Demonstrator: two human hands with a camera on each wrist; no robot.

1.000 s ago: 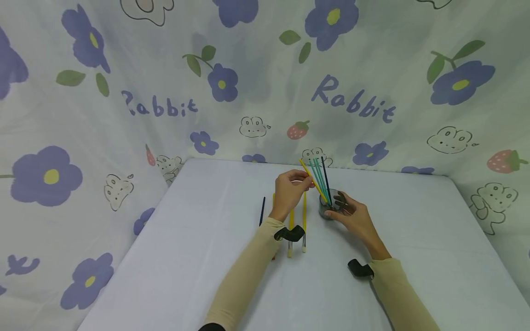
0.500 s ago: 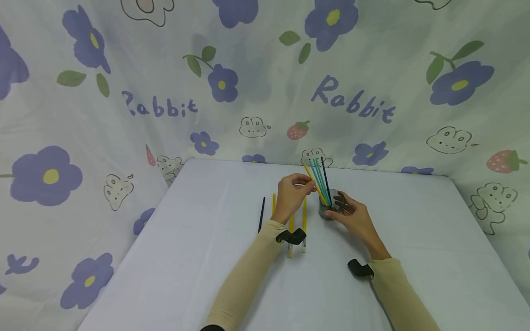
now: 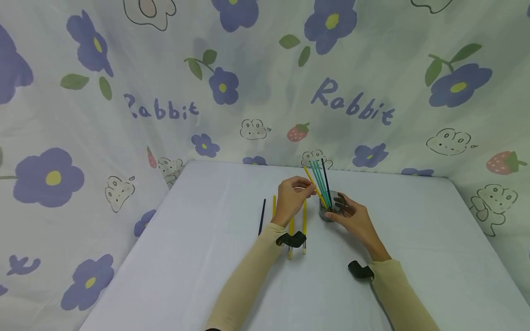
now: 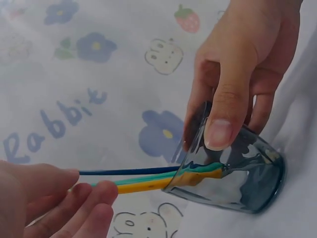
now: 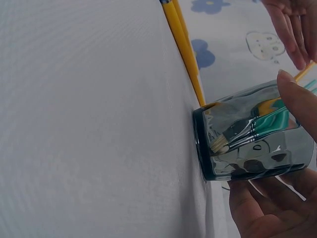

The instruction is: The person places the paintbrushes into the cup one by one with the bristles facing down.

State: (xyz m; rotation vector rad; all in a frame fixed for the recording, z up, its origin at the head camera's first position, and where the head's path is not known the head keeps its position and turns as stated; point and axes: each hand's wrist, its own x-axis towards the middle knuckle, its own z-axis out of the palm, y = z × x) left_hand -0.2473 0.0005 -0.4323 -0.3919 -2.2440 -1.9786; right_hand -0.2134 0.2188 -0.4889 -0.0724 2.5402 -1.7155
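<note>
My left hand (image 3: 291,197) pinches a yellow-handled paintbrush (image 4: 146,186) along its handle. The lower end of that brush is inside a dark, see-through glass cup (image 4: 247,183), and the handle leans up and left over the rim. Gripped around its side by my right hand (image 3: 354,215), the cup stands on the table. Several green-handled paintbrushes (image 3: 319,181) and a dark-handled paintbrush (image 3: 325,177) stand tilted in it. Their bristles (image 5: 219,145) point down, near the cup's bottom in the right wrist view. Part of the yellow handle is hidden behind my left fingers.
Left of the cup, yellow paintbrushes (image 3: 304,214) and a dark paintbrush (image 3: 262,216) lie side by side on the white table (image 3: 207,248). My left forearm covers part of them. A patterned cloth (image 3: 265,82) hangs behind the table.
My left hand has shifted slightly right and down, and the yellow paintbrush has sunk a little further into the cup. My right hand has held the cup still.
</note>
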